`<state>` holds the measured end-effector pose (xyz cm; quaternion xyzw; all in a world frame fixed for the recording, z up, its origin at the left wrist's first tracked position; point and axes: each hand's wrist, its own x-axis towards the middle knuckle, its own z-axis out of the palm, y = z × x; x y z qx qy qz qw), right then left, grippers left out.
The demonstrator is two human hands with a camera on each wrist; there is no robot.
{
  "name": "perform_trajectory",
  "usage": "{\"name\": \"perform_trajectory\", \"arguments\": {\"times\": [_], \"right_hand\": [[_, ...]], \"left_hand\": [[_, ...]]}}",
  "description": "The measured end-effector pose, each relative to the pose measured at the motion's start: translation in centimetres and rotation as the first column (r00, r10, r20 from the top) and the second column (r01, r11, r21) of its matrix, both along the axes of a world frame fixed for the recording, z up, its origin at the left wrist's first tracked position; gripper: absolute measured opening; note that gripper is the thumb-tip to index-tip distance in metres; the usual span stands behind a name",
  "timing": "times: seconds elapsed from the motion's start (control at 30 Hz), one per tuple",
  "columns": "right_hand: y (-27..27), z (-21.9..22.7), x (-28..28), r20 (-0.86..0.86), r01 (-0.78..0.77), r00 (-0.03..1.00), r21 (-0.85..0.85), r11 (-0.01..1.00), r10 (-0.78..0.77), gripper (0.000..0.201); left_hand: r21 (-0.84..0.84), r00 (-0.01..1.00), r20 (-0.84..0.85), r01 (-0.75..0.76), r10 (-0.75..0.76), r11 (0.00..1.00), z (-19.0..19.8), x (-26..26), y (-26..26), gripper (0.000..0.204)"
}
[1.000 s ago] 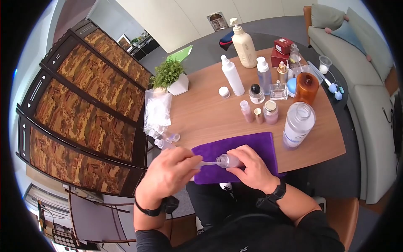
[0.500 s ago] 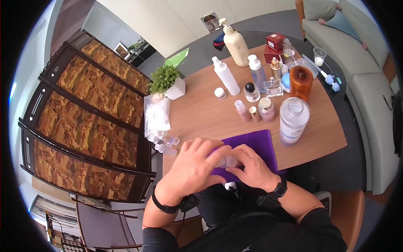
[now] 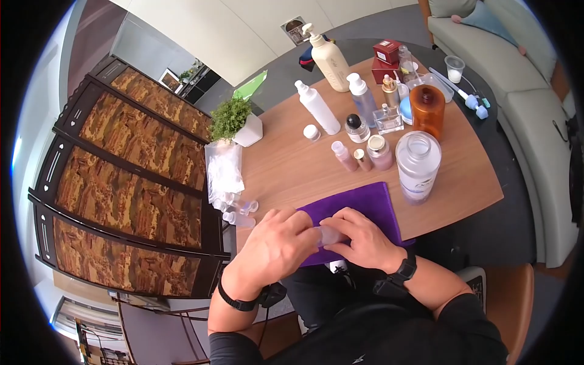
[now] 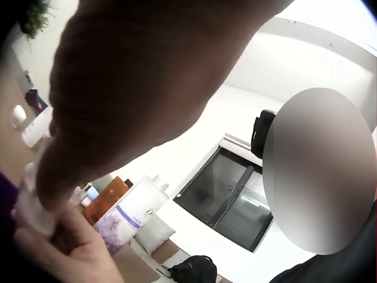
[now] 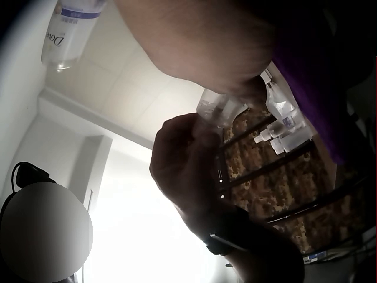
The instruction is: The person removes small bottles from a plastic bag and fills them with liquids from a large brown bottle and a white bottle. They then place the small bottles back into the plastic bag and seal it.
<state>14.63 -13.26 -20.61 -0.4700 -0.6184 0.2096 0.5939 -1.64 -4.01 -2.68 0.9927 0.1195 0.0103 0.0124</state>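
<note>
Over the purple cloth (image 3: 377,204), my right hand (image 3: 368,240) grips a small clear bottle (image 3: 329,235) lying tilted, its mouth toward the left. My left hand (image 3: 277,243) has its fingers curled round the pump top at the bottle's mouth; that top is mostly hidden by the fingers. In the left wrist view the bottle (image 4: 34,206) shows as a pale, blurred shape between the two hands. The right wrist view shows the same clear bottle (image 5: 219,108) with the left hand (image 5: 185,159) at its end.
A large clear bottle (image 3: 418,167) stands right of the cloth, an amber bottle (image 3: 427,112) behind it. Several cosmetic bottles and jars fill the back right, including a white spray bottle (image 3: 319,109). Small clear bottles (image 3: 240,213), a plastic bag (image 3: 224,173) and a potted plant (image 3: 248,131) line the left edge.
The thin dip tube that showed between the hands has gone into the bottle. My left hand has moved right, up to the bottle's mouth, and its fingers now curl round the pump top.
</note>
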Motion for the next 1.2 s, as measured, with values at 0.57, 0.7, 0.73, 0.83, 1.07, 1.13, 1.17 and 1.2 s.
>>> {"name": "perform_trajectory", "arguments": {"times": [0.57,0.7,0.73,0.83,1.07,1.13,1.17,1.2], "right_hand": [[0.0,0.3,0.0,-0.099,-0.003,0.995,-0.034,0.999,0.000,0.051],[-0.2,0.8,0.4,-0.128,-0.054,0.991,-0.076,0.996,0.044,0.051],[-0.1,0.9,0.4,-0.118,-0.049,0.992,-0.056,0.997,0.042,0.051],[-0.2,0.9,0.3,-0.102,-0.067,0.993,-0.081,0.994,0.059,0.051],[-0.2,0.8,0.4,-0.142,-0.089,0.987,-0.102,0.991,0.074,0.049],[-0.1,0.8,0.3,-0.107,-0.058,0.993,-0.055,0.997,0.051,0.049],[-0.1,0.8,0.3,-0.106,-0.057,0.993,-0.058,0.997,0.051,0.049],[-0.1,0.8,0.3,-0.099,-0.055,0.994,-0.058,0.997,0.049,0.049]], "left_hand": [[-0.695,0.655,0.359,-0.288,0.665,0.659,-9.5,-2.1,-0.6,0.101],[-0.833,0.674,0.471,0.126,0.570,0.539,-9.5,-1.5,-0.5,0.114],[-0.834,0.661,0.491,0.169,0.567,0.524,-9.3,-1.5,-0.5,0.113],[-0.720,0.677,0.571,0.142,0.464,0.679,-10.9,-2.1,0.4,0.107],[-0.892,0.549,0.425,0.392,0.720,0.227,-11.0,-0.7,-1.0,0.108],[-0.851,0.527,0.507,0.429,0.682,0.301,-11.6,-0.3,-1.0,0.107],[-0.804,0.501,0.584,0.462,0.638,0.373,-12.0,-0.3,-0.9,0.106],[-0.788,0.557,0.611,0.365,0.562,0.495,-12.9,-1.0,-0.2,0.106]]}}
